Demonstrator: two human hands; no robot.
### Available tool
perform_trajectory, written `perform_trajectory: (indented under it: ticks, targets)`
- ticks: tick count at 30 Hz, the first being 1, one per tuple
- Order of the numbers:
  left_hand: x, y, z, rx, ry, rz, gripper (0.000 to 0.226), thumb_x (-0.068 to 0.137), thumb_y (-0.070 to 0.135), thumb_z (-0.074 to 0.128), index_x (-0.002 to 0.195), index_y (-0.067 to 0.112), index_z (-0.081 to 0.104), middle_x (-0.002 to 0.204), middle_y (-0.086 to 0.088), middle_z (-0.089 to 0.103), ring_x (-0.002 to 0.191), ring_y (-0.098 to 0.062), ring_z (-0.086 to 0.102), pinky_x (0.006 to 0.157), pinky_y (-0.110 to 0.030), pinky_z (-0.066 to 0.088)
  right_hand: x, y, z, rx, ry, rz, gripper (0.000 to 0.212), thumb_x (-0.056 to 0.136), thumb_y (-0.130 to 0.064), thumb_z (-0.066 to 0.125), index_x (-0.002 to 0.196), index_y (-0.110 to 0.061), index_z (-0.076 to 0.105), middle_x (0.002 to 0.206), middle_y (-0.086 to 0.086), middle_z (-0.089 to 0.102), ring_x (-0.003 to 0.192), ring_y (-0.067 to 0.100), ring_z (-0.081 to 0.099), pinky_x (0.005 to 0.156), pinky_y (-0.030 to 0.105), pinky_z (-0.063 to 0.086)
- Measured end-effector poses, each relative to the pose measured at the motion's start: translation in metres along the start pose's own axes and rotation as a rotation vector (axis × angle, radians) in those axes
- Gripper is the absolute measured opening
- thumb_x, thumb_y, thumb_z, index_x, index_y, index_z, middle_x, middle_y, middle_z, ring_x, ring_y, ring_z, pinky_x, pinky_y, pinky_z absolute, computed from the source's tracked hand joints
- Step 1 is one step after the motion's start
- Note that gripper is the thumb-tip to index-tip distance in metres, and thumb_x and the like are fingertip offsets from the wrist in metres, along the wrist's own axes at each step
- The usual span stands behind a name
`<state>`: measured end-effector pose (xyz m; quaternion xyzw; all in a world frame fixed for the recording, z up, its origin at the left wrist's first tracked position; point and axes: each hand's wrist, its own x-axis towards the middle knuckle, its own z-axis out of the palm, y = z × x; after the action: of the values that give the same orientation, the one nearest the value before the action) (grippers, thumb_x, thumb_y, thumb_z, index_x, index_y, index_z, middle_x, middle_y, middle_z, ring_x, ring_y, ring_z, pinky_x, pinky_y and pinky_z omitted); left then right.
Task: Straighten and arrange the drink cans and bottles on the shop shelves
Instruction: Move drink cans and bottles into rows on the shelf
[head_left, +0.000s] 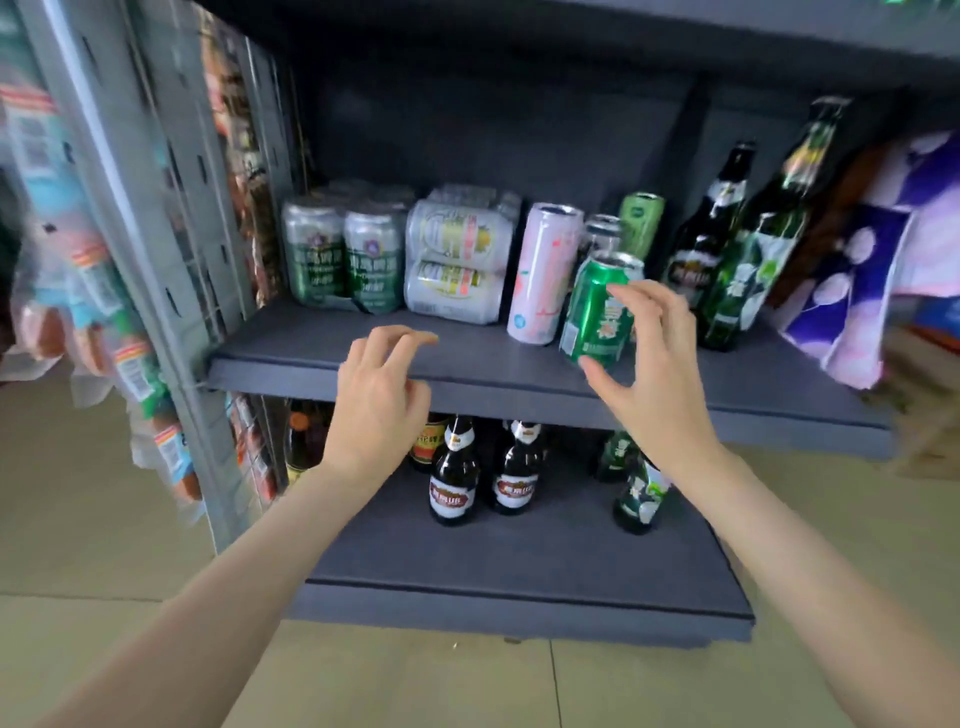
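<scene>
A green can (597, 312) stands tilted at the front of the upper shelf (311, 358). My right hand (649, 374) pinches it, thumb at its base and fingers near its top. My left hand (379, 395) hovers over the shelf's front edge with fingers loosely curled, holding nothing. Behind the green can stand a tall pink can (543, 273), a dark can (602, 234) and a light green can (641, 221). To the left sit a pack of green-and-silver cans (343, 254) and a wrapped pack of white cans (457, 262). Two tall bottles (748, 244) lean at the right.
The lower shelf (519, 571) carries several dark beer bottles (454, 478) and a green bottle (641, 493). Packaged snacks (130, 358) hang on the grey rack at the left. Purple-and-white packs (862, 280) crowd the upper shelf's right end. The floor below is tiled.
</scene>
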<state>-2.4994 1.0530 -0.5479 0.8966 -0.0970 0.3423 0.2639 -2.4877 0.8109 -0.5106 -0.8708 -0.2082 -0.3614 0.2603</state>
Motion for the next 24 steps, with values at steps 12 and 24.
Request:
perform_trajectory:
  ticks: [12,24]
  targets:
    - [0.027,0.02,0.026,-0.067,-0.278,-0.215,0.053,0.087,0.007,0.05,0.137,0.02,0.039,0.12,-0.008,0.055,0.104,-0.029,0.048,0.085,-0.04,0.043,0.043,0.024,0.017,0.231,-0.079,0.37,0.076,0.075,-0.015,0.076,0.134,-0.031,0.031,0.124,0.002,0.044,0.101,0.009,0.041,0.086,0.025,0.034]
    - [0.049,0.037,0.044,-0.122,-0.261,-0.341,0.056,0.087,0.02,0.057,0.138,0.022,0.034,0.122,-0.006,0.057,0.112,-0.029,0.05,0.085,-0.037,0.042,0.035,0.069,-0.03,-0.004,-0.07,0.578,0.074,0.081,-0.018,0.071,0.136,-0.033,0.025,0.128,0.012,0.041,0.105,0.033,0.052,0.08,0.038,0.039]
